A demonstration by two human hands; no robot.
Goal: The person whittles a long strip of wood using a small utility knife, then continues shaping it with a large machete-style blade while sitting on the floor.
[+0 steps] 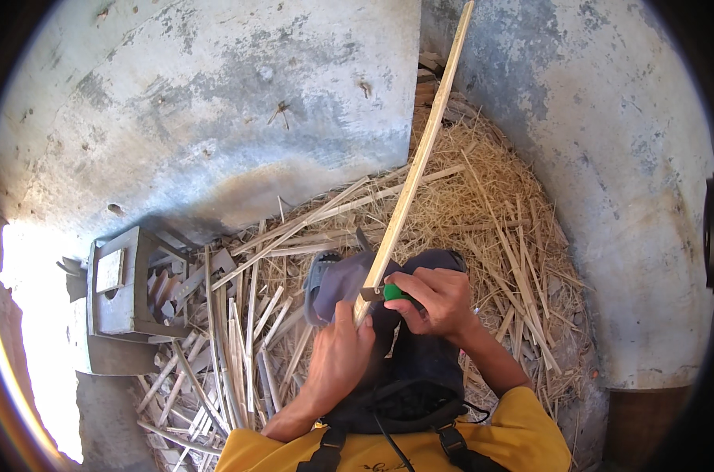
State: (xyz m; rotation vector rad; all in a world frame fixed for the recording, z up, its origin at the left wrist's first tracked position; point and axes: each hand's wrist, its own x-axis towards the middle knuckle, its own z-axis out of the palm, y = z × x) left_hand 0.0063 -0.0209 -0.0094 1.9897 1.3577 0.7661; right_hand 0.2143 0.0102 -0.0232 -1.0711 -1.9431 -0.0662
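Closest is a yellow shirt (294, 450) with dark straps (325, 455), and a black bag (396, 397) sits at the waist. Just past the bag is the left hand (341, 350). Its grip is closed, with the thumb and fingers pinching the near end of a long strip (408, 189) of pale wood. The right hand (437, 303) is a bit farther away and to the right. Its grip is curled tight around a green handle (395, 292). A small metal blade (370, 293) pokes out to the left from the handle and seems to lie across the strip, just past the left fingers.

The long strip starts low at the left hand and points away, leaning a little to the right. Most of it is on the far side of both hands. The left hand is nearer to its near end, and the right hand is just beside it, on its right side.

Under the strip are the bent legs (345, 283) in dark pants, and a gray-blue sandal (314, 287) shows on the left. Lots of thin sticks (251, 338) lie on the floor to the left, near a gray box (117, 315) with an open side. Farther away is a big heap of straw-like bits (491, 165). Behind it all are gray, patchy walls (215, 94).
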